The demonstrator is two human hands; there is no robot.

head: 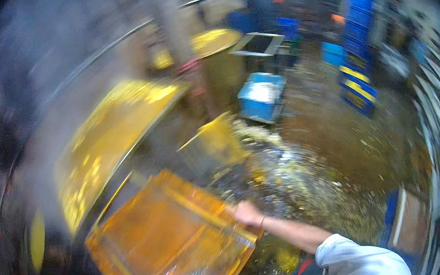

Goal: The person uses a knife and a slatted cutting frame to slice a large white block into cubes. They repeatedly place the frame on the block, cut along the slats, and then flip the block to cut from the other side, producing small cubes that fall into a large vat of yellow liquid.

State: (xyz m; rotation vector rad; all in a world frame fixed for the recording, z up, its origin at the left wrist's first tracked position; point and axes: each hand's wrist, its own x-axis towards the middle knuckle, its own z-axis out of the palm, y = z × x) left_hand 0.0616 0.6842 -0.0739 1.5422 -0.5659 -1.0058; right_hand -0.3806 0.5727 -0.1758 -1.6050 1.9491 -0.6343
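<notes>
A large orange plastic crate or lid (166, 236), wet and shiny, fills the lower left, tilted. My right hand (248, 214), at the end of a bare forearm with a thin band at the wrist, grips its right edge. My left hand is out of view. Just beyond the orange piece stands a yellow container (222, 141), blurred. Behind it to the left is a long yellow tray or trough (119, 130) with a pale rim.
The wet floor (329, 144) bears scattered yellowish debris. A blue box (259, 105) with a white top stands ahead. Blue crates (356, 32) are stacked at the upper right. A round yellow vat (216, 42) stands farther back; a cardboard-coloured box (410, 221) lies at the lower right.
</notes>
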